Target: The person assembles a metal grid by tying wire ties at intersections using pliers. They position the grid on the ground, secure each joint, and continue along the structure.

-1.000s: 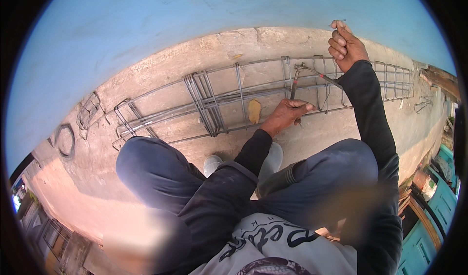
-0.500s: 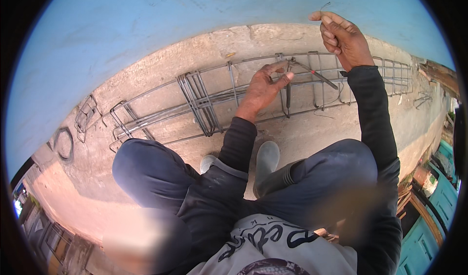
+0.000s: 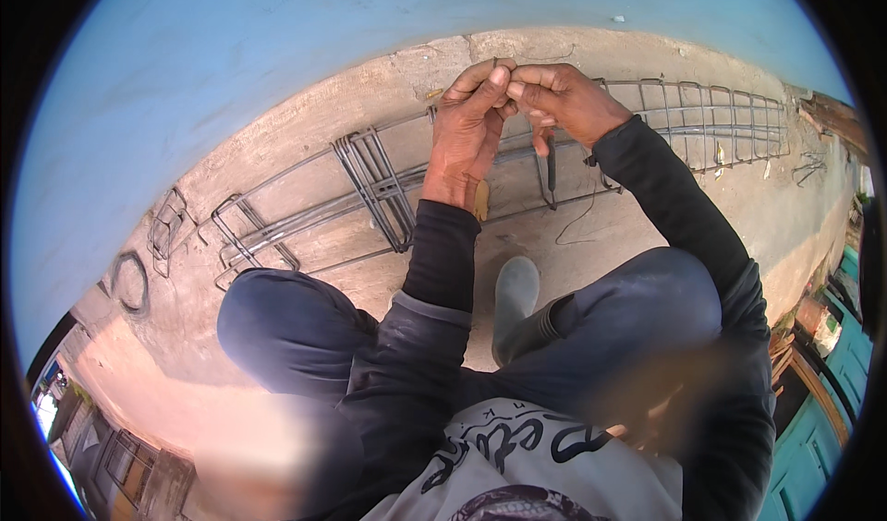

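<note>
My left hand (image 3: 464,128) and my right hand (image 3: 571,103) meet above the far side of a long rebar cage (image 3: 707,119). Their fingertips pinch together on a thin tie wire (image 3: 497,61), mostly hidden by the fingers. A fine strand shows just beyond the right hand. Below that hand, the dark handle of a pair of pincers (image 3: 552,172) rests on the cage; its head is covered by my hands. Several stirrups (image 3: 374,188) stand bunched on the bars left of my left hand.
A blue wall (image 3: 370,13) rises behind the cage. On the concrete at left lie a wire coil (image 3: 129,283) and bent stirrups (image 3: 166,230). A loose wire (image 3: 577,242) curls before the cage. My boot (image 3: 516,295) stands close by; teal panels (image 3: 799,466) are at lower right.
My right hand has come down and left with the wire from near the wall. The left hand has left the pincers and risen to meet it, fingers now pinched.
</note>
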A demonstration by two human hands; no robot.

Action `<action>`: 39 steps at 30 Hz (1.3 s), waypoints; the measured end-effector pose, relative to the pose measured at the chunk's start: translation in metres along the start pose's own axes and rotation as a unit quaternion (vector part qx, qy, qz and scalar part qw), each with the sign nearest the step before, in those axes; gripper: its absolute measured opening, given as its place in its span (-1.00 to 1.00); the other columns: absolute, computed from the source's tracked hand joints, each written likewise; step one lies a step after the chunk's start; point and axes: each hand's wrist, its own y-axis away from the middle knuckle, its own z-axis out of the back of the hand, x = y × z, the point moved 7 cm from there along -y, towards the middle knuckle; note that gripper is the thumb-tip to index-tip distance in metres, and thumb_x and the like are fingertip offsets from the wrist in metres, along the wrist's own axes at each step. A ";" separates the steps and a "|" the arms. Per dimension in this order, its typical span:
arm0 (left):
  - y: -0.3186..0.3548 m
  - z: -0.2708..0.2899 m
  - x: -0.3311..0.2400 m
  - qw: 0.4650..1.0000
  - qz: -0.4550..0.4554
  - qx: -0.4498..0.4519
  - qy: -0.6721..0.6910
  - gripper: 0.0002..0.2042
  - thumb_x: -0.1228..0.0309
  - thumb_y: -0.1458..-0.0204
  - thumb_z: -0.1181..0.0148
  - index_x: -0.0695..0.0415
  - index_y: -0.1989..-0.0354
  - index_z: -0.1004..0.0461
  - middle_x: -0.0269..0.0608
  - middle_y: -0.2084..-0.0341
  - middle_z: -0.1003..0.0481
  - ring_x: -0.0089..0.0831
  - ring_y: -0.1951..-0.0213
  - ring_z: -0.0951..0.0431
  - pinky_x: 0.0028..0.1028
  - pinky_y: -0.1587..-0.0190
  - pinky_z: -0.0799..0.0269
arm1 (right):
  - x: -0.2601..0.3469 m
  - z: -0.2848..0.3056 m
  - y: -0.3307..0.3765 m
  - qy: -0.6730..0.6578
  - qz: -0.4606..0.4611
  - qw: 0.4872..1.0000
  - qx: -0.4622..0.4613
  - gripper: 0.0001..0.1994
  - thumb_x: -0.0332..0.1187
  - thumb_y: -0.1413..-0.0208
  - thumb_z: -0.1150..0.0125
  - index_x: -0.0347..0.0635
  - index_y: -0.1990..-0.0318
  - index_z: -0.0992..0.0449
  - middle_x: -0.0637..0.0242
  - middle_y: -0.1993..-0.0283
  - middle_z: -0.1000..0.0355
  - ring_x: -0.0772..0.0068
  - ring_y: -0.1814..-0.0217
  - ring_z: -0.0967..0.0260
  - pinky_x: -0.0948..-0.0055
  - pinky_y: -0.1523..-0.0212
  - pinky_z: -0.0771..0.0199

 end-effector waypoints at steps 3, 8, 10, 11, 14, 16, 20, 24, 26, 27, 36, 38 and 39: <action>-0.001 0.010 0.008 0.995 -0.011 -0.068 0.073 -0.81 0.35 -0.15 -0.30 0.19 0.16 -0.60 -0.32 0.39 -0.54 -0.52 0.29 -0.49 -0.47 0.24 -0.44 | -0.007 -0.004 -0.006 0.041 0.020 0.999 -0.027 -0.71 -0.18 -0.37 -0.04 -0.21 0.05 -0.54 0.50 0.53 -0.20 0.65 0.57 -0.18 0.50 0.51 -0.40; 0.006 0.026 -0.002 0.986 -0.038 -0.138 -0.082 -0.83 0.36 -0.13 -0.34 0.22 0.29 -0.58 -0.33 0.50 -0.52 -0.57 0.43 -0.45 -0.54 0.39 -0.39 | -0.012 0.000 -0.013 0.243 0.058 0.965 -0.075 -0.71 -0.19 -0.29 -0.11 -0.26 0.10 -0.54 0.19 0.28 -0.53 0.28 0.29 -0.47 0.28 0.13 -0.45; 0.010 0.015 -0.001 0.958 -0.077 -0.175 -0.214 -0.82 0.36 -0.13 -0.34 0.24 0.34 -0.56 -0.35 0.56 -0.49 -0.61 0.53 -0.40 -0.58 0.49 -0.34 | -0.026 0.010 -0.005 0.252 0.088 0.954 -0.136 -0.72 -0.20 -0.28 -0.12 -0.23 0.07 -0.54 0.12 0.23 -0.54 0.18 0.24 -0.48 0.26 0.11 -0.44; 0.013 0.018 -0.002 0.944 -0.095 -0.195 -0.249 -0.81 0.36 -0.13 -0.34 0.25 0.35 -0.55 -0.35 0.57 -0.48 -0.63 0.55 -0.38 -0.58 0.51 -0.30 | -0.024 0.005 -0.006 0.253 0.109 0.948 -0.160 -0.73 -0.21 -0.27 -0.13 -0.21 0.06 -0.54 0.09 0.21 -0.55 0.13 0.22 -0.49 0.26 0.09 -0.44; 0.008 0.021 -0.001 0.919 -0.110 -0.242 -0.290 -0.77 0.35 -0.17 -0.29 0.28 0.39 -0.52 -0.35 0.61 -0.44 -0.67 0.61 -0.31 -0.61 0.57 -0.22 | -0.026 0.000 0.000 0.240 0.113 0.940 -0.215 -0.73 -0.22 -0.25 -0.14 -0.21 0.06 -0.56 0.09 0.18 -0.56 0.06 0.14 -0.51 0.29 0.06 -0.44; 0.009 0.019 0.001 0.920 -0.103 -0.265 -0.270 -0.79 0.37 -0.18 -0.27 0.28 0.40 -0.51 -0.33 0.60 -0.44 -0.65 0.61 -0.32 -0.60 0.56 -0.24 | -0.023 -0.002 0.005 0.242 0.115 0.929 -0.254 -0.76 -0.26 -0.24 -0.15 -0.21 0.10 -0.58 0.11 0.22 -0.57 0.14 0.20 -0.52 0.33 0.10 -0.45; 0.010 0.021 0.006 0.939 -0.082 -0.299 -0.151 -0.80 0.50 -0.19 -0.23 0.28 0.48 -0.44 -0.37 0.60 -0.42 -0.64 0.50 -0.26 -0.53 0.47 -0.23 | -0.036 -0.011 0.006 0.134 0.056 0.947 -0.288 -0.80 -0.32 -0.23 -0.13 -0.21 0.12 -0.59 0.13 0.29 -0.56 0.28 0.29 -0.49 0.40 0.16 -0.44; 0.022 0.030 0.010 0.935 -0.068 -0.281 -0.205 -0.81 0.45 -0.17 -0.28 0.25 0.46 -0.48 -0.38 0.59 -0.43 -0.65 0.52 -0.31 -0.54 0.53 -0.21 | -0.051 -0.029 0.018 0.063 0.073 0.942 -0.322 -0.81 -0.33 -0.21 -0.17 -0.20 0.13 -0.60 0.14 0.35 -0.55 0.32 0.39 -0.48 0.39 0.29 -0.44; 0.040 0.042 0.003 0.915 -0.022 -0.330 -0.232 -0.81 0.40 -0.16 -0.29 0.22 0.45 -0.52 -0.37 0.60 -0.44 -0.61 0.58 -0.36 -0.53 0.55 -0.30 | -0.052 -0.045 0.027 0.147 0.091 0.924 -0.341 -0.94 -0.40 -0.11 -0.18 -0.03 0.30 -0.58 0.17 0.33 -0.56 0.08 0.29 -0.54 0.20 0.35 -0.44; 0.050 0.058 -0.009 0.910 -0.015 -0.327 -0.253 -0.80 0.37 -0.18 -0.28 0.21 0.44 -0.54 -0.37 0.62 -0.42 -0.60 0.59 -0.35 -0.53 0.55 -0.31 | -0.041 -0.058 0.031 0.210 0.063 0.919 -0.327 -0.89 -0.44 -0.10 -0.24 -0.06 0.21 -0.58 0.16 0.29 -0.55 0.02 0.22 -0.53 0.25 0.29 -0.50; 0.146 0.007 -0.052 0.861 0.107 -0.361 -0.343 -0.78 0.33 -0.24 -0.15 0.28 0.25 -0.51 -0.40 0.60 -0.37 -0.55 0.52 -0.35 -0.50 0.42 -0.27 | 0.003 -0.120 0.113 -0.014 -0.146 0.929 -0.339 -0.87 -0.28 -0.09 -0.14 0.02 0.30 -0.61 0.17 0.29 -0.58 0.02 0.19 -0.54 0.13 0.18 -0.53; 0.174 -0.007 -0.059 0.842 0.085 -0.305 -0.436 -0.75 0.28 -0.26 -0.14 0.28 0.21 -0.51 -0.38 0.53 -0.39 -0.54 0.47 -0.39 -0.51 0.40 -0.29 | 0.018 -0.132 0.141 -0.011 -0.185 0.939 -0.291 -0.84 -0.27 -0.11 -0.13 -0.03 0.26 -0.61 0.14 0.24 -0.58 -0.02 0.15 -0.53 0.12 0.14 -0.52; 0.188 -0.012 -0.068 0.819 0.076 -0.261 -0.505 -0.73 0.26 -0.26 -0.13 0.28 0.18 -0.51 -0.37 0.50 -0.40 -0.54 0.45 -0.40 -0.51 0.39 -0.29 | 0.023 -0.143 0.153 -0.014 -0.203 0.944 -0.261 -0.83 -0.27 -0.13 -0.12 -0.05 0.25 -0.61 0.13 0.22 -0.58 -0.04 0.13 -0.53 0.11 0.11 -0.51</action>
